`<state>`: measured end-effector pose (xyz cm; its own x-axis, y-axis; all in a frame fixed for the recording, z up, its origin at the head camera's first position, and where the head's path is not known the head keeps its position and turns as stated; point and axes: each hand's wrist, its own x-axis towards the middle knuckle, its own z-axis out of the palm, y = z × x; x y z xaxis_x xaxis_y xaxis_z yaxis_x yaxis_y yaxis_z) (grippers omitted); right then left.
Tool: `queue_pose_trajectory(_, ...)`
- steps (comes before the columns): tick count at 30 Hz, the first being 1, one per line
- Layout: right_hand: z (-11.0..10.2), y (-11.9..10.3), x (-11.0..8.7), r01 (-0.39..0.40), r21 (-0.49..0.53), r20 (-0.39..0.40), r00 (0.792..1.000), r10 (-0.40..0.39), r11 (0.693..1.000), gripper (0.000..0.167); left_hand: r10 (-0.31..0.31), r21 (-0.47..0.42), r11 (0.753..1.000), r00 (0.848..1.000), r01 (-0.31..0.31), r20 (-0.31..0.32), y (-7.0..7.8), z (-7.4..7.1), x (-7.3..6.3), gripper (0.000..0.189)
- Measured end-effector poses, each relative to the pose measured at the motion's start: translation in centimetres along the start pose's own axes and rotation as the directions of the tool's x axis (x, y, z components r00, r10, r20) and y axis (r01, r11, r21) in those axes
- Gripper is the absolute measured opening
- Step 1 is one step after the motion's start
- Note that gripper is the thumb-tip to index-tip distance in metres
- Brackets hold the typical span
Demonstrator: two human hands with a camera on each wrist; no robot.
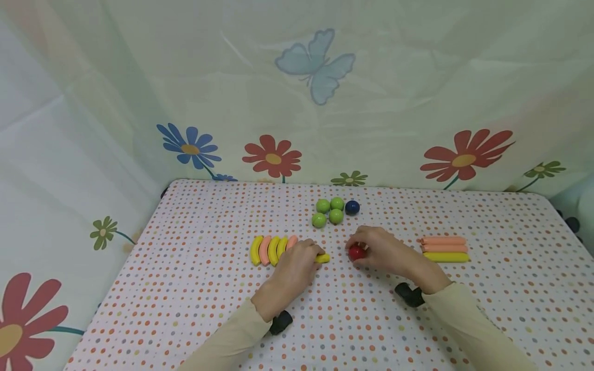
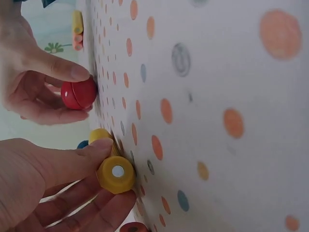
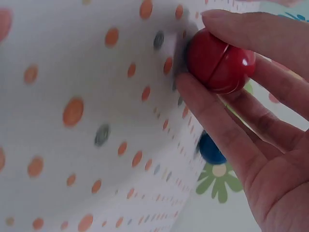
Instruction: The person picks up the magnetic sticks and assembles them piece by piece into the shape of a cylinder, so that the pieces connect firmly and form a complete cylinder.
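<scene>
1. Left grip [image 1: 297, 265] is mostly closed up, thumb and fingers pinching a yellow piece [image 1: 323, 258] down at the table [image 1: 195, 288]. The wrist cam shows a white dot on the end of it.
2. Right grip [image 1: 382, 250] is curled partway, with thumb and fingertips around a red ball [image 1: 356, 252]. It's low over the dotted cloth, just right of that yellow piece but apart from it. You can see a seam line running round the ball.
3. Left of and partly behind the left grip there's a row of curved pieces [image 1: 265, 251], side by side: yellow, pink, yellow, yellow, pink. Can't tell if the hand hides any more.
4. Farther back sit four green balls [image 1: 336, 216] bunched up, plus a blue ball [image 1: 352, 207] just to their right.
5. Over past the right grip: two pink sticks [image 1: 444, 248] and a yellow stick [image 1: 445, 257], lying parallel.
6. Backdrop is a curtain [image 1: 394, 93] with flowers and a blue butterfly [image 1: 320, 67].
</scene>
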<state>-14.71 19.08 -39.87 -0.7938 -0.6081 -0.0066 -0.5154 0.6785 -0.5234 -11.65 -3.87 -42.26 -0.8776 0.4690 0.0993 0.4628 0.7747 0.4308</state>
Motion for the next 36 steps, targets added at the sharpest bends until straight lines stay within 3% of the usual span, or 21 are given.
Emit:
queue_pose_trajectory(13, 2.2, -0.8, 1.4, 0.082, 0.078, -0.05, 0.996, -0.078, 0.994, 0.028, -0.025, 0.045, 0.999, 0.999, 0.024, 0.03, 0.2, -0.1, 0.3, 0.02)
queue_pose_trajectory(36, 2.7, -1.2, 1.2, 0.077, 0.091, -0.027, 0.997, -0.075, 0.993, 0.026, 0.021, 0.057, 0.998, 1.0, -0.021, 0.009, 0.0, 0.1, -0.4, 0.021)
